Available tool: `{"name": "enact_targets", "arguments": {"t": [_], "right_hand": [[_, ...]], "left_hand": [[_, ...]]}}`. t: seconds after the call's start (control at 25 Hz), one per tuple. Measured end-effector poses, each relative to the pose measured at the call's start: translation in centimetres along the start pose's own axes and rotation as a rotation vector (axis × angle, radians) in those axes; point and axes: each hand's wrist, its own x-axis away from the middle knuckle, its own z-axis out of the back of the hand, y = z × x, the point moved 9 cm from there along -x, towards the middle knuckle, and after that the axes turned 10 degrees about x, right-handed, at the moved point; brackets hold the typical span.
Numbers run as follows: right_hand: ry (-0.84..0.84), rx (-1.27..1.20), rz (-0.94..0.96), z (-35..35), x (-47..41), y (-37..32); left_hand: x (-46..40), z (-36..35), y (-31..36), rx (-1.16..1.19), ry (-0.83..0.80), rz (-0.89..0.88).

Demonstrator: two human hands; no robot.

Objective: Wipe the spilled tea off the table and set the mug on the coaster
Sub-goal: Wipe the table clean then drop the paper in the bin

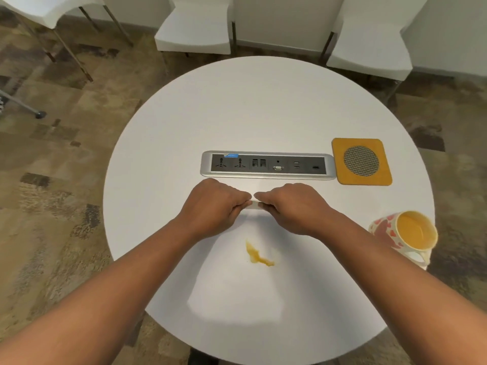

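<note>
A small amber tea spill (pixel 257 255) lies on the round white table (pixel 263 114), toward its near side. Just beyond the spill, my left hand (pixel 213 209) and my right hand (pixel 292 209) meet, each pinching an end of a small white folded tissue (pixel 254 204); most of the tissue is hidden by my fingers. A white mug with red hearts (pixel 403 235), holding yellow tea, stands at the table's right edge, handle toward me. A square orange coaster with a grey mesh circle (pixel 362 161) lies farther back on the right.
A silver power and data socket strip (pixel 267 165) is set into the table's middle, its right end touching the coaster. White chairs (pixel 195 30) stand beyond the table on patterned carpet.
</note>
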Motion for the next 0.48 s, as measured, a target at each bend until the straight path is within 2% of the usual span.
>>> {"name": "enact_targets", "arguments": {"t": [0.16, 0.28, 0.48], "right_hand": [[-0.03, 0.028, -0.085, -0.9, 1.9, 3.3], [-0.091, -0.09, -0.149, -2.2, 3.4, 5.6], [0.105, -0.074, -0.076, -1.0, 3.9, 5.9]], "left_hand": [[-0.3, 0.2, -1.5, -0.065, 0.005, 0.02], [-0.3, 0.4, -1.7, -0.075, 0.038, -0.015], [-0.4, 0.1, -0.7, -0.099, 0.185, -0.152]]}}
